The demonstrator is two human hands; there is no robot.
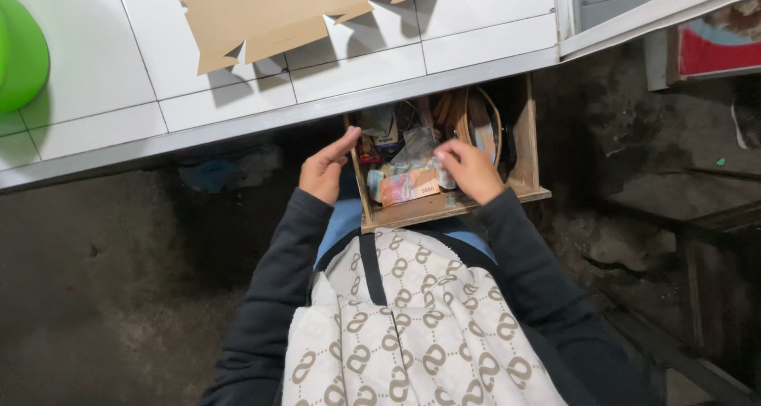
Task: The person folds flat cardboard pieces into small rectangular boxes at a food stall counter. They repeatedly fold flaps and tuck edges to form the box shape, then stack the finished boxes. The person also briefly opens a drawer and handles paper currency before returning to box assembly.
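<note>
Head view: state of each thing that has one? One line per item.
wooden drawer: pulled open under the counter, full of clutter
banknotes: lying flat at the drawer's front
right hand: inside the drawer, fingers curled over the contents, grip unclear
left hand: open, at the drawer's left edge
cardboard sheet: flattened, lying on the tiled counter
green bowl: on the counter, mostly out of frame
</note>
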